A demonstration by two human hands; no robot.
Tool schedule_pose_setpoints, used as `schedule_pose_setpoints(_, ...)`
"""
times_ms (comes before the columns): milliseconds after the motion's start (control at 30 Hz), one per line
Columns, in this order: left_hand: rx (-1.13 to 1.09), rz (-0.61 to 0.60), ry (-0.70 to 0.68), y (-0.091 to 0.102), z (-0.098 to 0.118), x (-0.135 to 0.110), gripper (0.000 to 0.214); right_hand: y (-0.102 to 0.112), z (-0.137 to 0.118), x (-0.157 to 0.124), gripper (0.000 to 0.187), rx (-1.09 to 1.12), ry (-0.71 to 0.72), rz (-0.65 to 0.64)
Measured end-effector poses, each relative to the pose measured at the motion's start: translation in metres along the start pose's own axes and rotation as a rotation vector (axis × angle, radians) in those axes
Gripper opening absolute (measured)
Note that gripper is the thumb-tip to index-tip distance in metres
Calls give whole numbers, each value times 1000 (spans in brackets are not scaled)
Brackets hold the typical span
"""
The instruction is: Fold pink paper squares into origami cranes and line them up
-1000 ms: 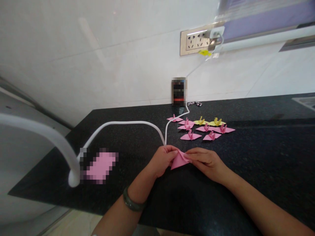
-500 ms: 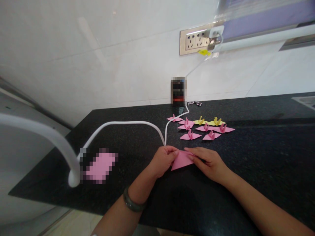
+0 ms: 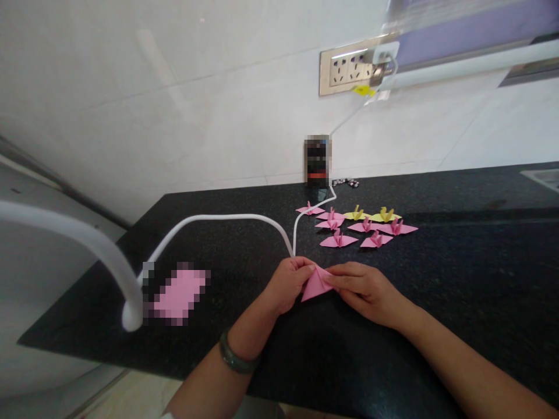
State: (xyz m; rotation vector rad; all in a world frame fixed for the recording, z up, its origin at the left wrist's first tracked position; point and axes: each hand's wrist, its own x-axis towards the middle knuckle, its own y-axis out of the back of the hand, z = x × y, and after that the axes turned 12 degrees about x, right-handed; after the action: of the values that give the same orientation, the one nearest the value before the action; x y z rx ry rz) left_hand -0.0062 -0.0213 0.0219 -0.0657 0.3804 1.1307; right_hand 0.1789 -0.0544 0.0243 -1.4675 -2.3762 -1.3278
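Note:
A folded piece of pink origami paper (image 3: 315,286) is held between both hands just above the dark countertop (image 3: 244,244). My left hand (image 3: 289,285) pinches its upper left corner, thumb on top. From the right, my right hand (image 3: 367,291) grips the other side, fingertips pressed on a flap that is partly folded over. A crease runs down from the top of the paper. Behind the hands stand several pink paper cranes (image 3: 339,240) and two yellow paper cranes (image 3: 384,215), with wings spread.
Pink paper (image 3: 181,294), blurred out, lies at the left. A white cable (image 3: 227,217) arches over the counter behind my left hand. A dark pixelated device (image 3: 317,162) leans on the wall, under a socket panel (image 3: 345,70). A beaded string (image 3: 346,183) lies beside it.
My right hand has moved slightly left, carrying the paper's right side inward. The paper now looks narrower, with a crease and a flap showing. My left hand stays nearly in place.

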Motion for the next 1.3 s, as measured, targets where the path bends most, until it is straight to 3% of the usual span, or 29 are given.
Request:
schedule_pose_setpoints(400, -122, -13, 49, -2, 5, -1, 16, -5, 9, -4, 38, 81, -47, 90)
schedule_pose_setpoints(800, -293, -45, 77, -2, 0, 1, 12, -3, 9, -2, 39, -3, -11, 5)
schedule_pose_setpoints(933, -345, -75, 87, -3, -1, 2, 20, -3, 9, -3, 38, -74, -19, -16)
schedule_pose_setpoints(1167, -66, 113, -45, -6, -7, 4, 25, -1, 1, 1, 38, -93, -28, -60)
schedule_pose_setpoints(1300, 22, 121, -104, -7, -6, 2, 21, -4, -6, 4, 27, 42, -63, 19)
